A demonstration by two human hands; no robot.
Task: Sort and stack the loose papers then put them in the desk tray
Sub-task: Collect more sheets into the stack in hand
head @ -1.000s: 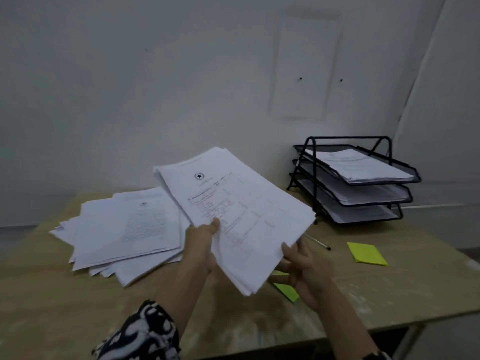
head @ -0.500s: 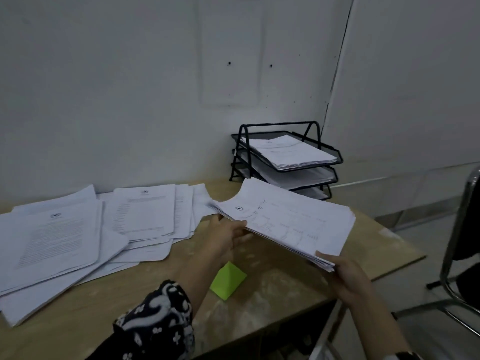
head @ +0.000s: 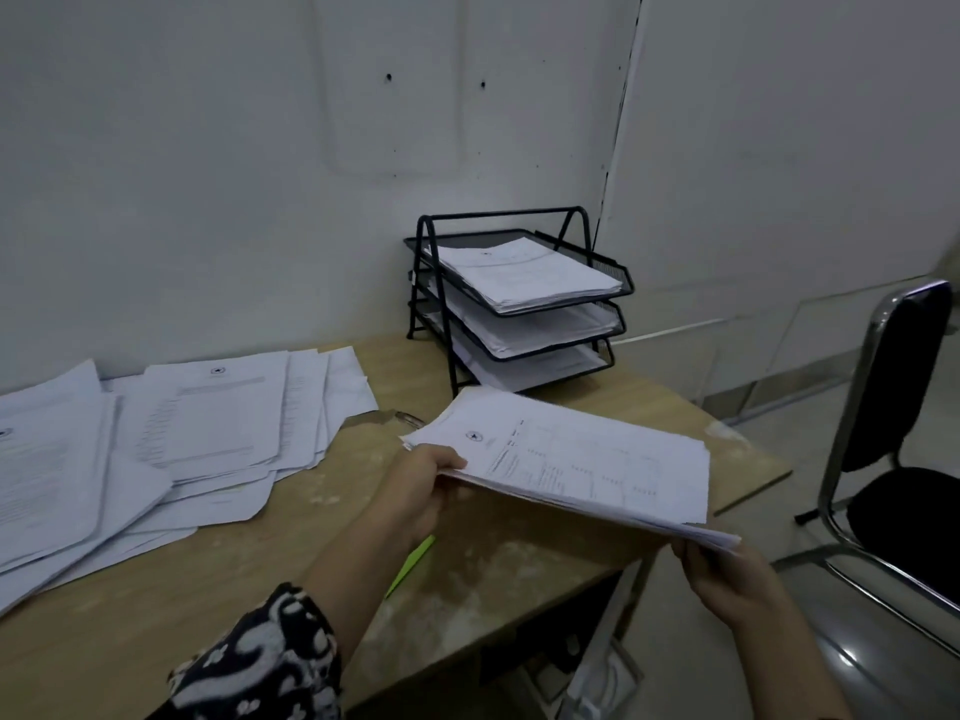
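**Paper on the edge of a spill**

Paper is what we have to worry about — a thick bundle [head: 566, 462] held in the air above the right end of the desk [head: 291, 553], just in front of the black wire tray [head: 519, 298]. Our left hand [head: 415, 491] pinches the near left corner, thumb on top. Our right hand [head: 727, 579] grips the far right corner from below; its fingers are mostly hidden under the sheets, so how firm that hold is we can only guess.

The sheets are not squared. Their edges fan out at the right corner, and that corner hangs out past the desk edge, over the floor. If either grip loosens, the lower pages will likely slide out and drop beside the chair [head: 893, 407].

All three shelves of the tray already hold paper, the top one a fair pile. Pushing an uneven bundle in could snag its edges on the wire rim, or shove what is inside out of line.

More loose sheets [head: 171, 439] lie spread across the left of the desk — still unsorted, and close enough for a sleeve [head: 260, 662] to sweep them.
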